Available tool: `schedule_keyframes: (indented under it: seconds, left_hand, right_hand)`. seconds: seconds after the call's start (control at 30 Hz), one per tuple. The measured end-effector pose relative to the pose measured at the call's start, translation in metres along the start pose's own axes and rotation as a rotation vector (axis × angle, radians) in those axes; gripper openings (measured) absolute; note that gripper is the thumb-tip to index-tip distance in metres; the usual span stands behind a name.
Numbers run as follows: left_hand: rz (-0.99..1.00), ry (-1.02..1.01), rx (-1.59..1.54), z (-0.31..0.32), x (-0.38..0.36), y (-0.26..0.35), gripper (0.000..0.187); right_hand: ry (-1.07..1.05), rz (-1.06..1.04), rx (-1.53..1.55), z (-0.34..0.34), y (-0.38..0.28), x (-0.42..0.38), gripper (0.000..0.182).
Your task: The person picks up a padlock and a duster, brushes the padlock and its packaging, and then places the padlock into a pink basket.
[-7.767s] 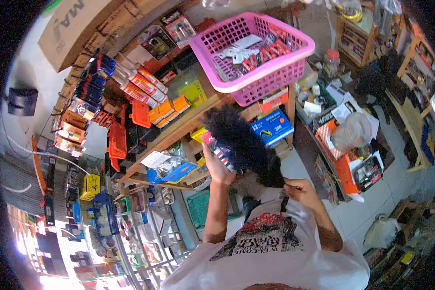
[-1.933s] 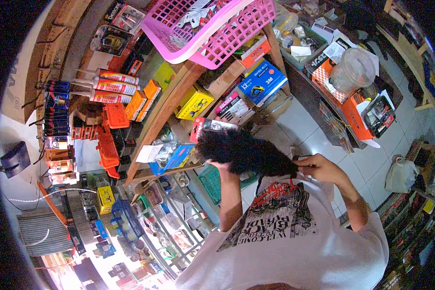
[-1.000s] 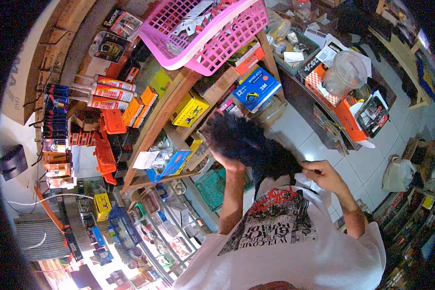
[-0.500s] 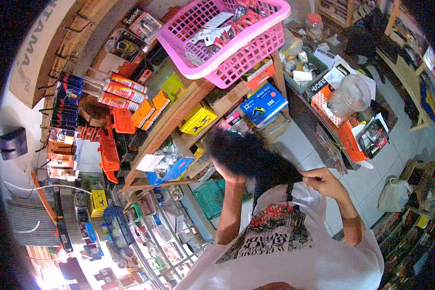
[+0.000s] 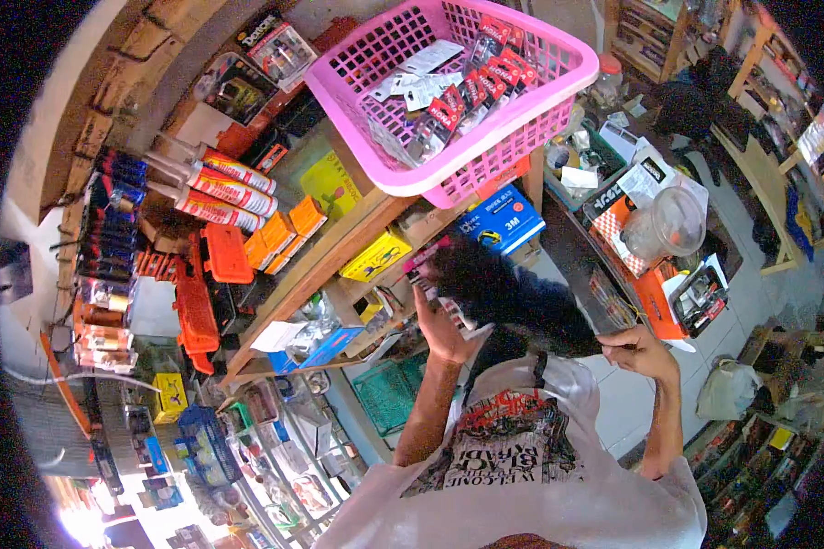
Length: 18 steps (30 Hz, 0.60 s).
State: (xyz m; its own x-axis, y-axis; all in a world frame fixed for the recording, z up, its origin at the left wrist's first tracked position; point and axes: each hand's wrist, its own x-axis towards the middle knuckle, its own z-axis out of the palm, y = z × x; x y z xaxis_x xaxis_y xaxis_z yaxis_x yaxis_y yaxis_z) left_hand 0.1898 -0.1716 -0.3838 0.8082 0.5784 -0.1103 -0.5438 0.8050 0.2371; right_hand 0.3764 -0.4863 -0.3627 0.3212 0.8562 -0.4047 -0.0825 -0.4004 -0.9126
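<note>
A black, fluffy duster [image 5: 522,293] stretches across in front of my body. Its right end is pinched in the closed fingers of my right hand [image 5: 643,351]. The bushy left end lies over my left hand [image 5: 442,331], whose thumb points up toward the shelf. A pink and white package [image 5: 423,276] shows in the left hand, mostly covered by the duster, so its kind cannot be made out. Just beyond the duster, a blue 3M box [image 5: 504,220] sits on the shelf under the counter, with a yellow box [image 5: 375,254] to its left.
A pink basket [image 5: 375,165] of red-topped packs stands on the wooden counter. Silicone tubes [image 5: 215,197] and orange boxes [image 5: 284,235] lie left of it. A clear plastic tub [image 5: 664,224] stands on the right-hand table. A green crate [image 5: 389,393] is low at left.
My view has shifted, so the basket appears nearer. The duster has moved slightly right and down with my right hand. More of my left hand and the package in it now shows.
</note>
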Motion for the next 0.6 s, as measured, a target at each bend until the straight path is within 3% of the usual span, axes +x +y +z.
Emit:
schedule_keyframes:
  seconds: [0.03, 0.07, 0.17, 0.23, 0.43, 0.5, 0.6]
  left_hand:
    - [0.114, 0.171, 0.106, 0.018, 0.014, -0.008, 0.058]
    - [-0.067, 0.001, 0.137, 0.034, 0.003, -0.005, 0.057]
    - [-0.23, 0.0, 0.085, 0.045, 0.021, -0.004, 0.055]
    - [-0.324, 0.063, 0.064, 0.047, 0.03, 0.001, 0.053]
    - [-0.078, -0.153, 0.713, 0.052, 0.051, -0.009, 0.056]
    - [-0.086, -0.129, 0.77, 0.043, 0.056, -0.002, 0.057]
    - [-0.226, 0.093, 0.653, -0.001, 0.061, 0.006, 0.053]
  right_hand:
    - [-0.047, 0.022, -0.014, -0.007, -0.006, -0.002, 0.033]
    - [-0.008, 0.027, -0.011, -0.01, -0.013, -0.005, 0.033]
    - [0.14, 0.087, -0.008, -0.014, -0.021, -0.013, 0.036]
    - [0.063, 0.09, 0.062, -0.018, -0.026, -0.019, 0.036]
    - [0.15, 0.134, 0.121, -0.011, -0.028, -0.027, 0.038]
    - [0.109, 0.197, 0.147, -0.007, -0.03, -0.029, 0.038]
    - [0.236, 0.078, 0.206, 0.008, -0.027, -0.018, 0.037]
